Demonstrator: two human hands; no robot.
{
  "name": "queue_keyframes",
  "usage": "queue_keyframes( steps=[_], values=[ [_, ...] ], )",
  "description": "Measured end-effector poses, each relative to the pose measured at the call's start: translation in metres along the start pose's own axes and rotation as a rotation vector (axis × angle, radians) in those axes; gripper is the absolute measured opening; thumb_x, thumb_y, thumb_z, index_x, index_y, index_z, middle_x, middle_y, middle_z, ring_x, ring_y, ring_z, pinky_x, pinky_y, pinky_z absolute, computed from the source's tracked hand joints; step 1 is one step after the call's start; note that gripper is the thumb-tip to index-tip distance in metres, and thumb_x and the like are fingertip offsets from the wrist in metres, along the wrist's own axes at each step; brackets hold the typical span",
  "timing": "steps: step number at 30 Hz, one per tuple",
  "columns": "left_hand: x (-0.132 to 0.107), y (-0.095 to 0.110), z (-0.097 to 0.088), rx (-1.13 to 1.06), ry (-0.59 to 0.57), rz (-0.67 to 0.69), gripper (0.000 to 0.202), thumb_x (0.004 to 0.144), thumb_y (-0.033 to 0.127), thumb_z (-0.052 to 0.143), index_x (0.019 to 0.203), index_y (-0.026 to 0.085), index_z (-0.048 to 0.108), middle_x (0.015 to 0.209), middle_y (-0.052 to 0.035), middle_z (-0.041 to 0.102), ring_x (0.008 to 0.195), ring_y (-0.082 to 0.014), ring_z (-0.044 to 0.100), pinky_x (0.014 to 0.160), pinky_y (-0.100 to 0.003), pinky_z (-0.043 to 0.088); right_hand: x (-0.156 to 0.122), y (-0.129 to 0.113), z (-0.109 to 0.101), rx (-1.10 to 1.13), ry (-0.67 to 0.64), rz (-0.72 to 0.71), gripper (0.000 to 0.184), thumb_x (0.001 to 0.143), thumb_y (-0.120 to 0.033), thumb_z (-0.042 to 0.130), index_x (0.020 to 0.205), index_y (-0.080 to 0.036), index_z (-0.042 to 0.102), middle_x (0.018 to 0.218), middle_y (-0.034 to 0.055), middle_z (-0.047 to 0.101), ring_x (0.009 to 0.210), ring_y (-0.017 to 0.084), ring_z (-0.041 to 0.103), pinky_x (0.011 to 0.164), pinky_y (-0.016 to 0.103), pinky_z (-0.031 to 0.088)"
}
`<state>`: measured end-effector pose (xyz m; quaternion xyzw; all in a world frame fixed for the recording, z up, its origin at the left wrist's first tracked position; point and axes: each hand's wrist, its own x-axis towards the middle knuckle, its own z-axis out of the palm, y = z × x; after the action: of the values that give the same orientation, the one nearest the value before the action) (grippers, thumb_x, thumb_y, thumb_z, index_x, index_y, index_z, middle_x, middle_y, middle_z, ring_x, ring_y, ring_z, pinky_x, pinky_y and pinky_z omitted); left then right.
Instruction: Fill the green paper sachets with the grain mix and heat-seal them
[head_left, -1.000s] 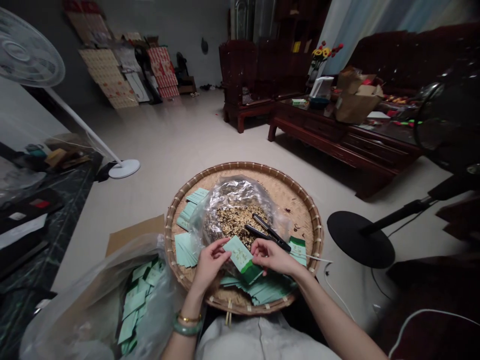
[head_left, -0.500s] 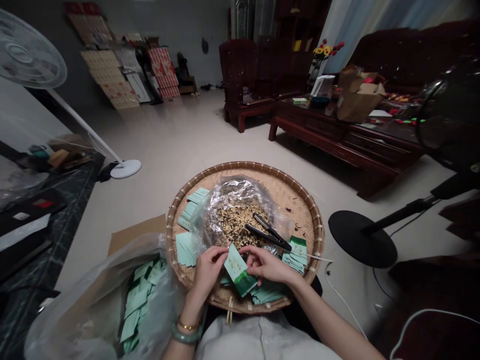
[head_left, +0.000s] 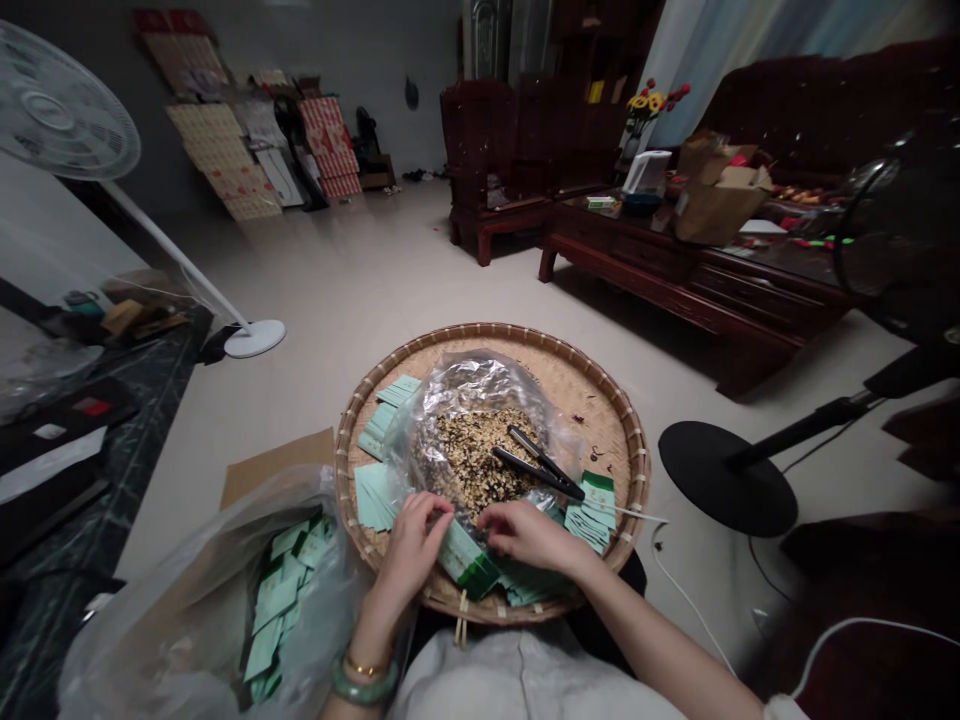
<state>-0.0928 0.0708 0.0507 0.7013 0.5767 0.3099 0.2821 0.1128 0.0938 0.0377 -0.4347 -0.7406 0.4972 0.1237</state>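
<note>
My left hand is closed on the upper end of a small mint-green packet with a dark green band at its lower end. Curled fingers of my right hand are pinched together just right of the packet; whether they hold anything is hidden. Past both hands, a clear plastic bag holds a dry mix of pale and dark bits. On it rests a black hair straightener with a white cord. Flat packets lie at the left, more packets at the right.
A round woven bamboo tray carries all this in front of me. At lower left stands a large plastic bag with many green packets. A white fan and a black fan base flank the tray. Behind is a dark wooden table.
The packet has tipped down and leftward with my left hand. My right fingers have come off the packet and curled in beside it.
</note>
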Motion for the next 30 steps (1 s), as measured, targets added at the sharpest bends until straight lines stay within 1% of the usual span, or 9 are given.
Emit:
queue_keyframes(
  steps=[3,6,12,16,19,23,26,28,30],
  values=[
    [-0.002,-0.009,0.003,0.03,-0.016,-0.064,0.011,0.08,0.027,0.054,0.081,0.02,0.063,0.086,-0.0064,0.064,0.085,-0.023,0.059,0.078,-0.037,0.047,-0.003,-0.008,-0.001,-0.158,0.006,-0.003,0.02,0.075,-0.019,0.061,0.094,-0.018,0.067,0.074,0.0011,0.067,0.067,0.015,0.059,0.06,0.021,0.038],
    [-0.008,-0.022,0.006,0.1,-0.013,-0.123,0.015,0.074,0.027,0.06,0.087,0.019,0.064,0.086,-0.0065,0.065,0.085,-0.0241,0.06,0.079,-0.039,0.047,-0.005,-0.014,0.008,-0.279,-0.031,0.003,0.025,0.074,-0.029,0.065,0.097,-0.02,0.067,0.08,0.0033,0.07,0.072,0.018,0.062,0.06,0.023,0.037],
    [-0.014,-0.032,0.009,0.066,-0.038,-0.195,0.022,0.07,0.019,0.059,0.092,0.018,0.064,0.091,-0.0086,0.068,0.09,-0.0247,0.062,0.085,-0.04,0.046,-0.003,-0.014,0.025,-0.396,-0.055,0.044,0.028,0.073,-0.018,0.061,0.1,-0.022,0.068,0.084,0.0049,0.072,0.079,0.021,0.065,0.063,0.024,0.038],
    [-0.01,-0.03,0.01,-0.036,-0.104,-0.257,0.02,0.07,0.017,0.057,0.089,0.018,0.064,0.082,-0.0069,0.07,0.08,-0.0226,0.065,0.078,-0.037,0.048,0.001,-0.011,0.035,-0.411,-0.07,0.057,0.024,0.072,-0.018,0.059,0.093,-0.022,0.071,0.084,0.0056,0.073,0.08,0.023,0.065,0.065,0.026,0.039],
    [-0.008,-0.029,0.011,-0.063,-0.08,-0.26,0.018,0.07,0.019,0.057,0.086,0.019,0.065,0.083,-0.0066,0.071,0.079,-0.0221,0.065,0.077,-0.036,0.049,0.003,-0.006,0.039,-0.389,-0.045,0.048,0.019,0.071,-0.015,0.058,0.084,-0.02,0.072,0.081,0.0054,0.073,0.078,0.022,0.065,0.066,0.026,0.04],
    [-0.006,-0.03,0.008,-0.112,0.063,-0.26,0.022,0.073,0.032,0.06,0.091,0.02,0.066,0.092,-0.008,0.071,0.086,-0.0234,0.065,0.081,-0.038,0.049,0.004,0.005,0.033,-0.156,0.095,0.033,0.012,0.074,-0.013,0.055,0.075,-0.017,0.065,0.071,0.0027,0.068,0.068,0.016,0.062,0.061,0.023,0.041],
    [-0.001,-0.028,0.007,-0.225,0.204,-0.286,0.031,0.071,0.038,0.063,0.096,0.019,0.065,0.094,-0.0079,0.071,0.088,-0.0229,0.066,0.079,-0.035,0.051,0.005,0.015,0.023,0.229,0.176,0.101,0.006,0.077,-0.023,0.054,0.075,-0.017,0.056,0.062,-0.002,0.059,0.052,0.012,0.057,0.05,0.022,0.042],
    [0.003,-0.023,0.008,-0.306,0.235,-0.294,0.034,0.07,0.037,0.065,0.097,0.018,0.066,0.093,-0.0076,0.071,0.086,-0.0222,0.066,0.075,-0.033,0.053,0.005,0.02,0.02,0.502,0.175,0.138,0.019,0.075,-0.035,0.058,0.076,-0.018,0.05,0.059,-0.0054,0.054,0.045,0.01,0.055,0.043,0.021,0.043],
    [0.008,-0.015,0.011,-0.308,0.234,-0.293,0.034,0.07,0.036,0.065,0.097,0.017,0.067,0.09,-0.0066,0.072,0.078,-0.0209,0.066,0.07,-0.031,0.053,0.005,0.022,0.019,0.665,0.166,0.129,0.031,0.07,-0.045,0.063,0.076,-0.019,0.047,0.056,-0.0075,0.052,0.044,0.011,0.056,0.041,0.021,0.044]
  ],
)
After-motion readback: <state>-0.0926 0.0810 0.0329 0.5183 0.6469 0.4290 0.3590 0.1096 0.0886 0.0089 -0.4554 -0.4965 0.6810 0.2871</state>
